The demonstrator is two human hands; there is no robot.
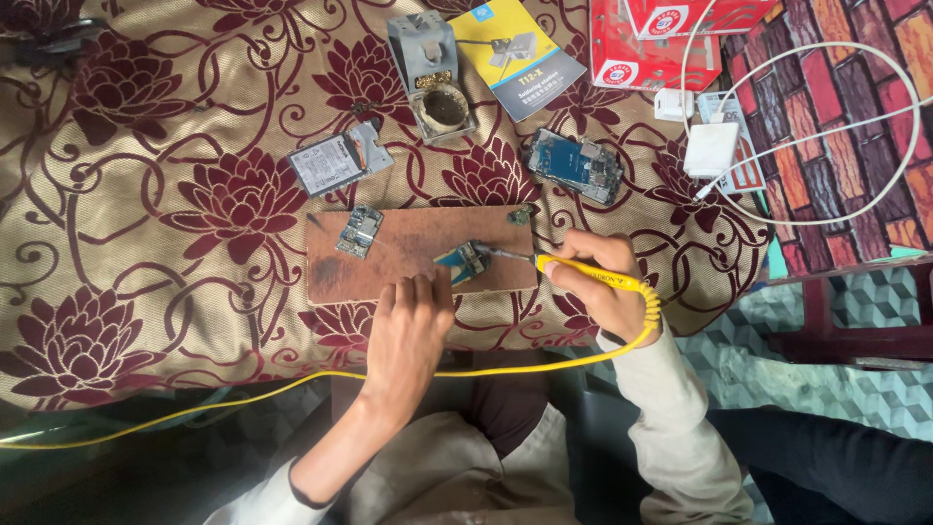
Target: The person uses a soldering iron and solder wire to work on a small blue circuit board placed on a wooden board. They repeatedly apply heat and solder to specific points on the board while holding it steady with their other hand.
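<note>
Left hand [408, 326] laid flat, fingers pressing near edge of brown work board [418, 255], fingertips just beside small blue circuit board [462, 262]. Right hand [604, 282] closed around yellow soldering iron [593, 276], tip touching that circuit board; yellow cord [292, 382] trailing back below both wrists. Beyond left hand, second small circuit board [359, 231] on same work board. Farther out on floral cloth [146, 175]: grey iron stand [432, 73], opened phone [575, 163], white charger [711, 148].

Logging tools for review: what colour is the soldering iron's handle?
Yellow, with a matching yellow cable; the soldering iron shows best in the head view, held in the right hand.
</note>
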